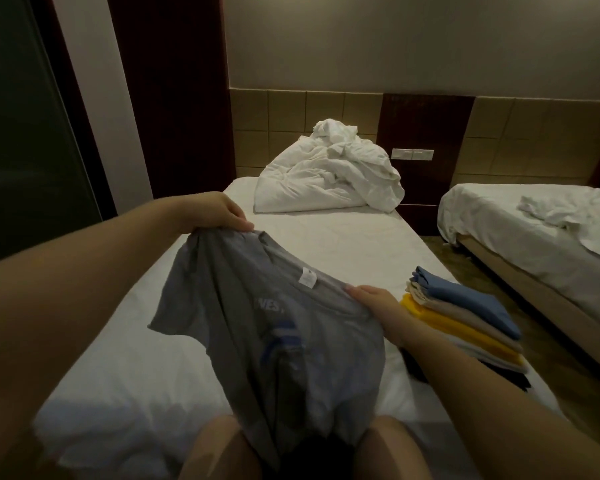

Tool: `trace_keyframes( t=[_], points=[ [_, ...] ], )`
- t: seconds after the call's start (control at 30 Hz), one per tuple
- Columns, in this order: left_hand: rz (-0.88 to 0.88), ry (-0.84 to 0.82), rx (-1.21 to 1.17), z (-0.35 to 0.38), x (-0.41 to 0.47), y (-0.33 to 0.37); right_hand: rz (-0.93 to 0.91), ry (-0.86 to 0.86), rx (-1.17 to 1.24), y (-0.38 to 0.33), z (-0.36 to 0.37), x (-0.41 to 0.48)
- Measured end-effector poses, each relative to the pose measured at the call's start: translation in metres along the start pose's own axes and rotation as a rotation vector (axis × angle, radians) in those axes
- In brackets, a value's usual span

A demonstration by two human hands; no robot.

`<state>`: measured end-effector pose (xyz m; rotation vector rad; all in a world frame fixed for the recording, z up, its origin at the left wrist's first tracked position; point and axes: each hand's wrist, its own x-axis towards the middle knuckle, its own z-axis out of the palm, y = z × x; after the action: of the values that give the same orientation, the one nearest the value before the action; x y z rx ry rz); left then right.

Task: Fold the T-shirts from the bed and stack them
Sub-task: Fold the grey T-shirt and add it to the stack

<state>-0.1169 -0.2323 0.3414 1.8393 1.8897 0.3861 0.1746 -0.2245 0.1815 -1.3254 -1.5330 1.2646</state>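
A grey T-shirt [257, 327] with a white and blue print hangs spread between my hands above the white bed [343, 244]. My left hand [219, 211] grips one shoulder of it, raised and to the left. My right hand [378, 303] holds the other shoulder by the collar, lower and to the right. The shirt's lower part drapes over my knees at the bottom of the view. A stack of folded T-shirts [465, 323] lies on the bed's right side, a blue one on top, then beige, yellow, white and dark ones.
A crumpled white duvet [329, 174] is heaped at the head of the bed. A second bed [534, 230] with rumpled white sheets stands to the right across a narrow floor gap. A dark wardrobe and wall stand to the left.
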Motion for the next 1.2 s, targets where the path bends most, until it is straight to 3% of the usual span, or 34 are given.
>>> trace_keyframes(
  t=[0.07,0.2,0.3,0.43,0.57,0.73,0.97,1.07,1.2],
  points=[
    [-0.016,0.037,-0.076,-0.002,0.0,-0.008,-0.014,-0.024,0.131,-0.009,-0.002,0.002],
    [-0.022,-0.117,-0.168,-0.013,-0.007,-0.024,0.065,-0.228,0.403,-0.025,-0.017,0.0],
    [-0.019,-0.137,-0.161,-0.016,-0.01,-0.036,0.125,-0.279,0.392,-0.029,-0.029,0.003],
    [-0.026,-0.026,-0.145,-0.011,-0.008,-0.045,0.066,-0.203,0.208,-0.034,-0.027,0.004],
    [0.017,0.076,-0.144,-0.006,-0.009,-0.045,-0.074,0.077,-0.102,-0.036,-0.02,0.003],
    [0.075,0.115,-0.154,-0.004,-0.013,-0.046,-0.151,0.269,-0.135,-0.043,-0.017,0.006],
    [0.173,0.473,-0.315,0.008,-0.011,-0.042,-0.279,0.394,-0.287,-0.06,-0.009,0.007],
    [0.121,0.348,-0.316,0.01,-0.012,-0.041,-0.269,0.441,-0.283,-0.067,-0.006,0.008],
    [0.02,-0.063,-0.352,0.006,-0.02,-0.043,-0.292,0.438,-0.296,-0.072,-0.007,0.01]
  ],
)
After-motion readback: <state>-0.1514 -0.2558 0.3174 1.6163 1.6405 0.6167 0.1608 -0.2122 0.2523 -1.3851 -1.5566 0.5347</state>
